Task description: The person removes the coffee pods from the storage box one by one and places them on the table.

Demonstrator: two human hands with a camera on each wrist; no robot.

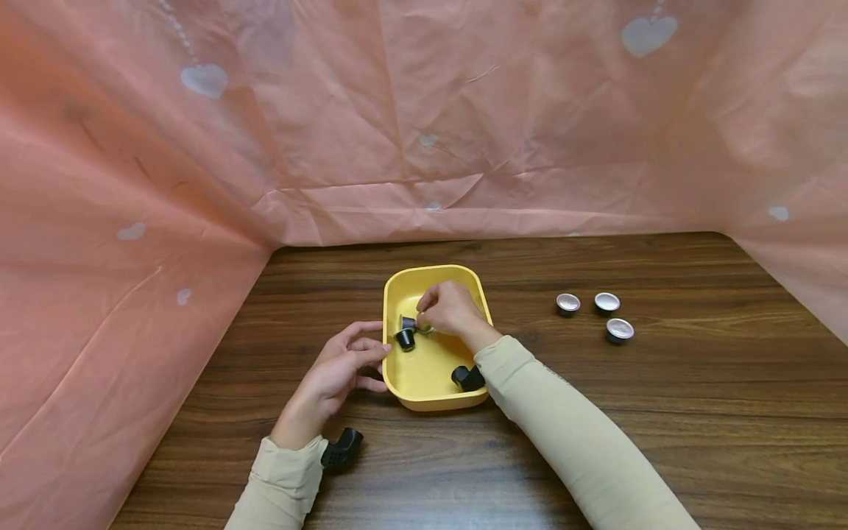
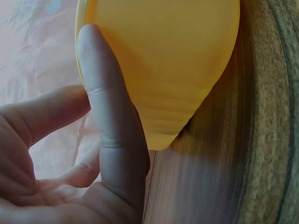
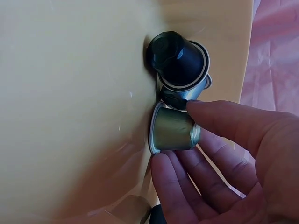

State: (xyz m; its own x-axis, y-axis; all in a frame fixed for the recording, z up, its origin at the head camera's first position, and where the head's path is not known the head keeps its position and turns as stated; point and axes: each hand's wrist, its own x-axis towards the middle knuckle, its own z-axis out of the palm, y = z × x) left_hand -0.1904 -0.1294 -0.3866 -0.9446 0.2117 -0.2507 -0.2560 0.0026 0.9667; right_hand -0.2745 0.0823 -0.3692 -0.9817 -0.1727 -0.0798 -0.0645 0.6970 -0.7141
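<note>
My right hand (image 1: 453,309) reaches into a yellow bin (image 1: 433,404). In the right wrist view, its thumb and fingers pinch a green coffee capsule (image 3: 174,129), foil rim toward the bin's surface. Right beside it lie a black capsule (image 3: 176,63) and, partly hidden behind that one, a blue-grey capsule (image 3: 190,97). In the head view the black capsule (image 1: 405,339) sits near the bin's left wall. My left hand (image 1: 336,368) rests against the outside of that wall, its thumb extended up to the rim and the other fingers loosely bent.
Three capsules with silver lids, (image 1: 567,303) among them, stand lid-up on the brown wooden table (image 1: 695,412) right of the bin. Black wrist cameras sit on both wrists, the left camera (image 1: 342,447) over the table. Pink cloth (image 1: 530,147) with white hearts hangs behind and at the sides.
</note>
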